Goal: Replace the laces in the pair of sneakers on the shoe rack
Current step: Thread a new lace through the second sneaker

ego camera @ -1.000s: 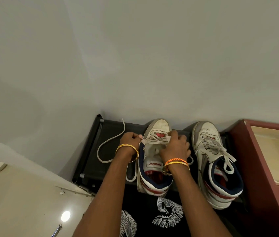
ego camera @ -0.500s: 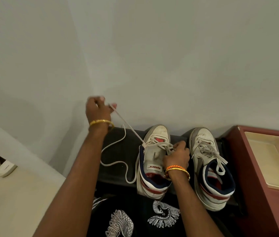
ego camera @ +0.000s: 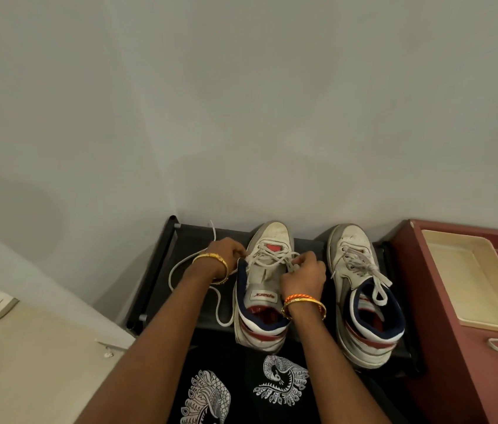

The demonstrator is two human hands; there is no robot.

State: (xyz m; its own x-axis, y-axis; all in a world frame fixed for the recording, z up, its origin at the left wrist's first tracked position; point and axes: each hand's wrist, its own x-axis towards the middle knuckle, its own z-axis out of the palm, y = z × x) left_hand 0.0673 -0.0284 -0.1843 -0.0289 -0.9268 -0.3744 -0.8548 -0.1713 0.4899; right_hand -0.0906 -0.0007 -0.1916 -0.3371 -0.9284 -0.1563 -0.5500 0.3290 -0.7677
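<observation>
Head view: the white high-top sneaker with navy collar and red trim (ego camera: 264, 289) stands on the black shoe rack (ego camera: 162, 270), toe to the wall. The right hand (ego camera: 302, 278) pinches its white lace (ego camera: 272, 258) at the eyelets; the left hand (ego camera: 226, 255) curls on the lace's loose end, which trails left across the rack. The laced matching sneaker (ego camera: 360, 289) stands just right, beside a maroon cabinet (ego camera: 455, 347).

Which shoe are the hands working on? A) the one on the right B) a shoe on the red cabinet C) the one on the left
C: both the left hand and the right hand are at the laces of the left sneaker on the shoe rack, while the right sneaker sits untouched beside it.
</observation>
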